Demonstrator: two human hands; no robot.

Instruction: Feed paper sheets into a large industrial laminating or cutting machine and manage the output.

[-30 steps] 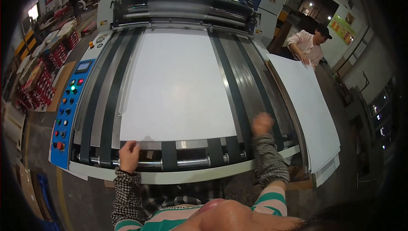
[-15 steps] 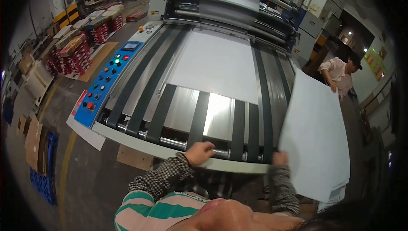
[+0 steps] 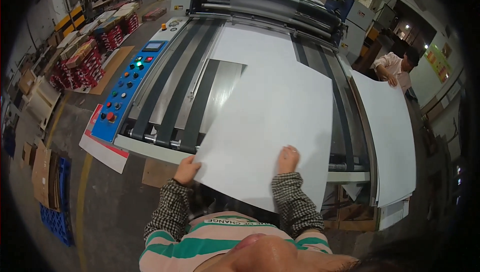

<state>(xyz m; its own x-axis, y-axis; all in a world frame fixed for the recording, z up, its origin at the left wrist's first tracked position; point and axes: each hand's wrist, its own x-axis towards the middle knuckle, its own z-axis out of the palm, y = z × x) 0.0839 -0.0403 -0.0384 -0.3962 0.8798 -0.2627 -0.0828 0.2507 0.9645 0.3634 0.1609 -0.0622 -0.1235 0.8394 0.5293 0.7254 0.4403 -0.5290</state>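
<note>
A large white sheet (image 3: 272, 122) lies slanted over the near end of a conveyor machine (image 3: 165, 107) with dark belts and metal plates. My left hand (image 3: 186, 170) grips the sheet's near left corner. My right hand (image 3: 288, 159) rests flat on top of the sheet near its front edge. Another white sheet (image 3: 257, 44) lies farther up the belts, near the rollers (image 3: 280, 4).
A blue control panel (image 3: 125, 97) with coloured buttons runs along the machine's left side. A stack of white sheets (image 3: 390, 137) stands on the right, with another person (image 3: 395, 67) at its far end. Cardboard and a blue pallet (image 3: 55, 217) lie on the floor at left.
Both hands have brought a new white sheet over the machine's near end, where half a second ago the belts were bare. The earlier sheet has travelled up toward the rollers.
</note>
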